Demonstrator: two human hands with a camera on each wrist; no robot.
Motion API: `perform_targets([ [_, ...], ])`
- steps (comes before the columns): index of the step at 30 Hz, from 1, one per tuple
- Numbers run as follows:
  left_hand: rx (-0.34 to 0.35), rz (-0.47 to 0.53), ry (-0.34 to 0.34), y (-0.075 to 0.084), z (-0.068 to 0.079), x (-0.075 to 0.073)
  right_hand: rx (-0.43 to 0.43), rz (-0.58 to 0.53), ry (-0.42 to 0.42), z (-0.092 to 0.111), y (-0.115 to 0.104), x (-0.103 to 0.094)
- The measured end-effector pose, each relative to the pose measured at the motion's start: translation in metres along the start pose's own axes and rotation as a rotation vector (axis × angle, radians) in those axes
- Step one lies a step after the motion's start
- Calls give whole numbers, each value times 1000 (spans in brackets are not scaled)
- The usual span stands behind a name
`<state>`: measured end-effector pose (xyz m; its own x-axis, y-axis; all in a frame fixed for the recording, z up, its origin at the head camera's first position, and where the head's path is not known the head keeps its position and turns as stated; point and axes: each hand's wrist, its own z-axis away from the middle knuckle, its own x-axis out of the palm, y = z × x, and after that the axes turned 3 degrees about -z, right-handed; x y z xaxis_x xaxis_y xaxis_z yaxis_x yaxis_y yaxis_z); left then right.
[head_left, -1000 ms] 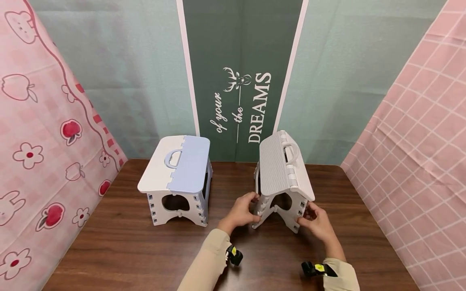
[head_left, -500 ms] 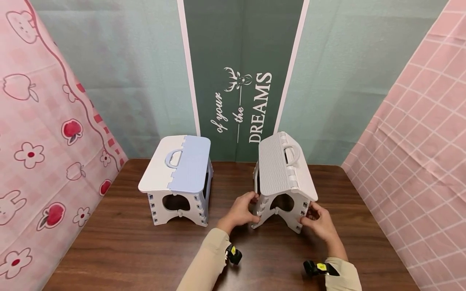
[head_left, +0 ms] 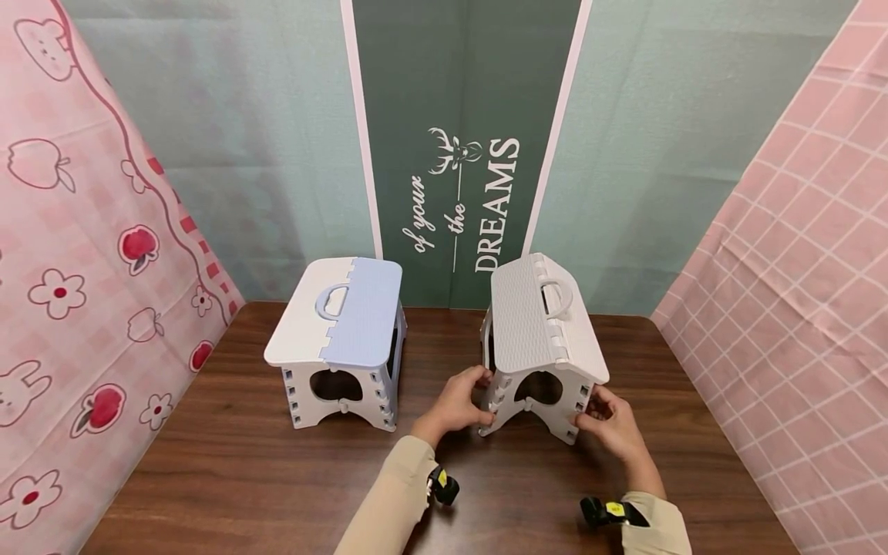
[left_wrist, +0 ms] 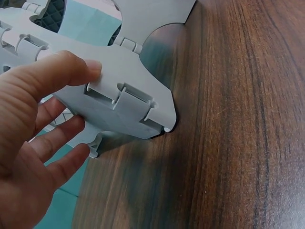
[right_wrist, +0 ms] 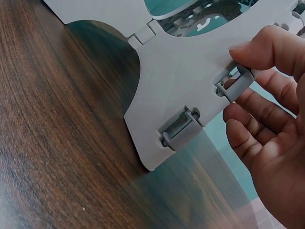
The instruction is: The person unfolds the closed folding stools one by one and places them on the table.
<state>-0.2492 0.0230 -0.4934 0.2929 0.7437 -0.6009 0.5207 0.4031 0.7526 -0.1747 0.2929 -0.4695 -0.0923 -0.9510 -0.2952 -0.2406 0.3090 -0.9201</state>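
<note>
A grey and white folding step stool (head_left: 523, 316) stands on the wooden table, its top peaked along the hinge line and its handle loop raised. My left hand (head_left: 458, 402) pinches its left leg edge; in the left wrist view the thumb (left_wrist: 76, 69) lies on the outer panel, with the other fingers behind. My right hand (head_left: 613, 428) pinches the right leg edge, thumb (right_wrist: 267, 50) on the front panel and fingers curled behind, as the right wrist view shows. The legs are spread, and their feet are at the tabletop.
A second folding stool (head_left: 333, 316), white and light blue with a flat top, stands to the left on the wooden table (head_left: 277, 478). A printed green curtain (head_left: 458, 77) hangs behind; pink cloths hang at the left (head_left: 83, 293) and right (head_left: 798, 254).
The grey stool's right leg and top panel have shifted slightly outward to the right with my right hand, so its legs stand wider and the peak is lower. My left hand barely moved.
</note>
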Motion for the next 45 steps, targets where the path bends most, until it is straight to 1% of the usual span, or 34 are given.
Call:
perform_targets([
  [7,-4,1,4,0,2,0,-1,-1,-7,0,7,-3],
  [15,-1,24,4,0,3,-1,9,-40,-20,-1,12,-6],
  [22,4,17,6,-1,4,-1,29,-21,0,-3,34,-9],
  [26,-8,14,4,0,3,-1,26,-4,13,-1,38,-9],
  [32,-31,26,17,2,5,-1,25,67,-1,4,35,-7],
  [35,-29,27,20,3,7,-1,21,88,5,6,31,-5],
  [36,-30,18,20,3,8,0,15,113,10,8,24,-2],
  [41,-31,-7,31,9,14,-1,-10,272,70,14,13,6],
  [42,-25,-10,39,10,15,-1,-8,301,88,15,12,8],
  [43,-20,-8,47,11,16,-3,-11,315,100,15,17,8],
  [45,-13,-16,61,13,17,-4,-23,355,113,16,15,10],
])
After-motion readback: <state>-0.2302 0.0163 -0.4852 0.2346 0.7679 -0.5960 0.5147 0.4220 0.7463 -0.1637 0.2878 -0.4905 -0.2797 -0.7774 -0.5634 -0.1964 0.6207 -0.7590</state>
